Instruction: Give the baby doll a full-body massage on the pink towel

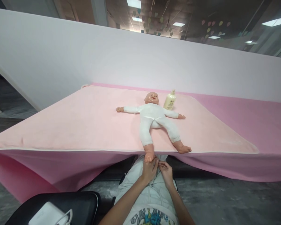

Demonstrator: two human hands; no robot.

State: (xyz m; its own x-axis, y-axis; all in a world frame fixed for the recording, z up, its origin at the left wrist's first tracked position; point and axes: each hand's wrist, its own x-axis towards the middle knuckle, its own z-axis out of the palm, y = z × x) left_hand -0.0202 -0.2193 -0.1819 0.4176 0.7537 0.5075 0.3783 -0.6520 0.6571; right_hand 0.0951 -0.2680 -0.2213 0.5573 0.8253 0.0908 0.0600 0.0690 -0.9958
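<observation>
A baby doll (152,111) with a white cloth body lies face up on the peach blanket (84,125), arms spread wide. One of its feet hangs over the table's front edge, just above my left hand. Beside its head and shoulder stands a pale yellow pump bottle (170,100). My left hand (150,171) rests in my lap, its fingers curled and partly hidden behind the doll's foot. Close by, at the left hand's fingertips, my right hand (166,172) has its fingers bent together. Whether anything small is between the fingers cannot be made out.
Under the blanket, a pink tablecloth (236,115) hangs down the table's front. A white partition (140,59) rises behind the table, with glass above. At lower left, a white device with a cable (49,215) lies on a black chair (84,203).
</observation>
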